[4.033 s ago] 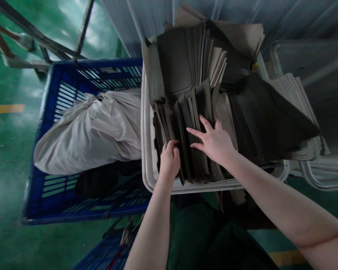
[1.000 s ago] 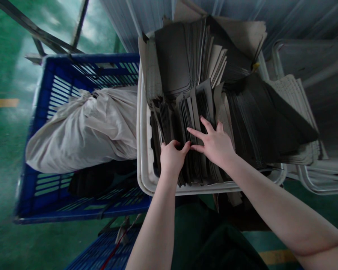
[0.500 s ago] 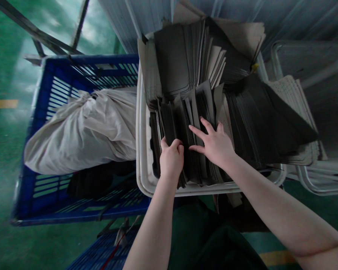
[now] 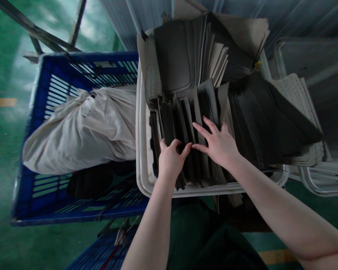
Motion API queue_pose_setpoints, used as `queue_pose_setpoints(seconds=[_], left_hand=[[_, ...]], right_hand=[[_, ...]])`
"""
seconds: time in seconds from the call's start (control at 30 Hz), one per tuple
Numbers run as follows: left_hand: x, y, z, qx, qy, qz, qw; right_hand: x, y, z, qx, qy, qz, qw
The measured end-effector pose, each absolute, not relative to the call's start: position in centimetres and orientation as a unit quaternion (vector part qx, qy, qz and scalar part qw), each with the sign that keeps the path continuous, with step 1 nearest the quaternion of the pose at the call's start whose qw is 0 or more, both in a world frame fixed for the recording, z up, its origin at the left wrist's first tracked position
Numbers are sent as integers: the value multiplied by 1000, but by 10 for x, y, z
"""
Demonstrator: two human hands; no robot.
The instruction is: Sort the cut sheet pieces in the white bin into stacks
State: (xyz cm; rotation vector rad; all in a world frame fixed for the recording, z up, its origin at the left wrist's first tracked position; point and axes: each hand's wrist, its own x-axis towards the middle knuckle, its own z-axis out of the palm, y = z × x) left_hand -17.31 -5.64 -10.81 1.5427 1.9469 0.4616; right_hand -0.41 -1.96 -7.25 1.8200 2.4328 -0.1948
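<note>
Dark, thin, flat sheets (image 4: 197, 161), packed on edge in rows, fill a white plastic bin (image 4: 142, 180). What the sheets are made of, I cannot tell. My left hand (image 4: 171, 159) is in the front row at the left, fingers curled over a bunch of dark sheets, thumb stretched to the right. Its fingertips are partly hidden among the sheets. My right hand (image 4: 221, 146) lies over the same row just to the right, fingers spread across the top edges and holding nothing. The two thumb tips meet or nearly meet.
To the left stands a blue slatted crate (image 4: 25, 180) with a tied whitish cloth sack (image 4: 87, 131) in it. Paler brown sheets (image 4: 301, 101) stick out past the bin's right side. A clear plastic container (image 4: 307, 180) is at the right. Corrugated metal wall (image 4: 115, 22) rises behind.
My left thumb has swung out to the right, away from the curled fingers, toward the right thumb. My right hand has shifted slightly right, its fingers still spread.
</note>
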Motion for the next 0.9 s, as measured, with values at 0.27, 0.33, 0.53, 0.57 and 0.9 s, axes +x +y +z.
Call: queue_pose_setpoints(seconds=[0.27,0.33,0.53,0.57,0.9], left_hand=[[-172,-56,-109,580,740,162,299],[-171,-56,-109,581,742,157,296],[-169,-56,-106,593,746,111,282],[-169,-56,-106,597,744,107,281],[-171,-56,-108,611,741,107,257]], right_hand=[[-4,-20,-71,593,801,-70,49],[-4,-21,-71,589,804,-70,47],[-6,-21,-74,581,811,-62,22],[-6,-21,-74,580,812,-62,17],[-11,-23,-75,569,819,-71,-15]])
